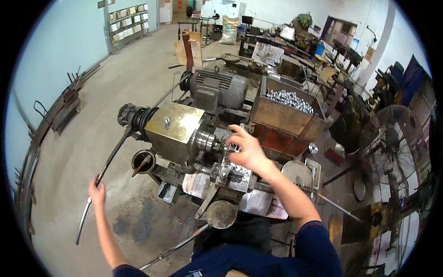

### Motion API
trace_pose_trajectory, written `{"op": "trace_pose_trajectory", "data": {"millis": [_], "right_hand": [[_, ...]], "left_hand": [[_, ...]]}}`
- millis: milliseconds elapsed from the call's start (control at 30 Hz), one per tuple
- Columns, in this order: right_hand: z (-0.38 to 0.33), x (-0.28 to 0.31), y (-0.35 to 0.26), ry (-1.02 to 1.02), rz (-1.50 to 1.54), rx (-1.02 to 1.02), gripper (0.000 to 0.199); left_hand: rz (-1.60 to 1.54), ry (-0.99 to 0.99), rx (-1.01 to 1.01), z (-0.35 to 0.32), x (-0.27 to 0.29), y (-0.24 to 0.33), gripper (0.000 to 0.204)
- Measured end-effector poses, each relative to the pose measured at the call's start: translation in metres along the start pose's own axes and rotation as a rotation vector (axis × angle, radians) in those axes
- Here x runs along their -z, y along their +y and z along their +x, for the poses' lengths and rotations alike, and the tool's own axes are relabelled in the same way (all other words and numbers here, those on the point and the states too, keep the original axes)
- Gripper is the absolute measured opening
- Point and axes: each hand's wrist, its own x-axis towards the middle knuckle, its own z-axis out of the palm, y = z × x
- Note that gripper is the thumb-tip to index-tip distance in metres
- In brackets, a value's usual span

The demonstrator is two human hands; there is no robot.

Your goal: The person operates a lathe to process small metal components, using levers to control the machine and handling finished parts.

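Note:
My left hand (97, 191) is closed around a long metal lever (113, 154), which runs up to the rear end of a small lathe. My right hand (249, 150) is beside the lathe's chuck (205, 141), thumb and fingers curved and apart, with nothing visible between them. Below that hand, the tool slide (233, 175) is strewn with metal chips. A small shiny metal piece (166, 120) rests on the brass-coloured headstock cover (182, 115). Behind the cover is a dark, ribbed electric motor (217, 87).
A rusty metal bin (281, 113) of small shiny parts stands beyond my right hand. At left, a round pot (143, 161) holds a brush-like handle. Round plates (222, 214) and another long bar (177, 242) lie near my body. A large fan (390, 143) stands at right.

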Motion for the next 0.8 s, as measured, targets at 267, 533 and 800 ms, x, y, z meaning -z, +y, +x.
{"op": "trace_pose_trajectory", "data": {"millis": [267, 533, 800], "right_hand": [[-0.167, 0.104, 0.059, 0.116, -0.237, -0.403, 0.029], [-0.33, 0.165, 0.118, 0.274, -0.35, -0.923, 0.031], [-0.471, 0.204, 0.165, -0.13, -1.027, -1.461, 0.053]], "left_hand": [[0.037, -0.911, 0.242, -0.154, -0.178, 0.054, 0.049], [0.577, -1.093, -0.522, -0.11, -0.2, 0.046, 0.022], [0.378, -1.025, -0.158, -0.12, -0.158, 0.043, 0.033]]}}
